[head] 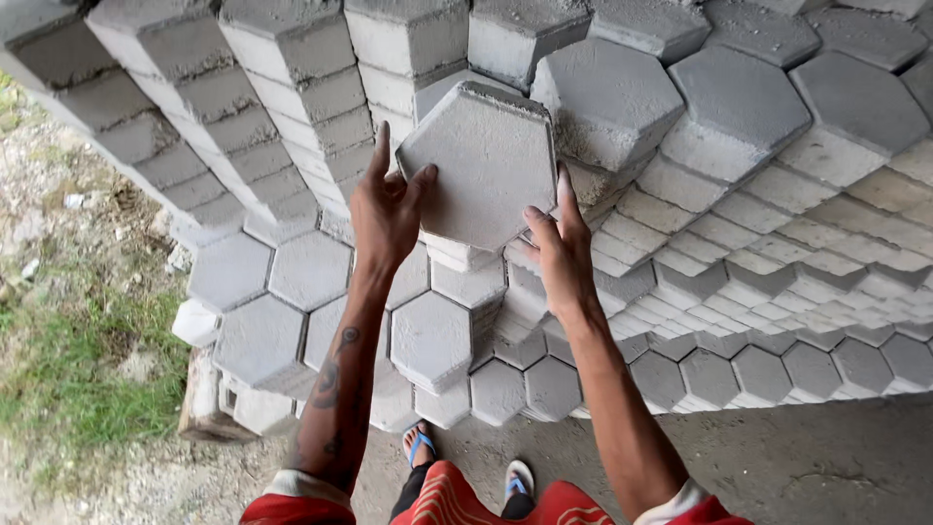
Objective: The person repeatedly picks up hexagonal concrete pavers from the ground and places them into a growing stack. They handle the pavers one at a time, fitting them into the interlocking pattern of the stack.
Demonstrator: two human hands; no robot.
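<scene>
Soft even daylight, sharp focus, wide-angle bend at edges.

I have one view only, from the camera on the person's head, so no second view overlaps it. It looks steeply down and forward along both forearms, close enough that the left hand (387, 209) and right hand (561, 253) sit mid-frame. The stacked hexagonal blocks (739, 126) fill the upper frame right in front of the lens. At the bottom edge I see the feet in sandals (420, 442); grass (68, 360) lies at the left.
</scene>
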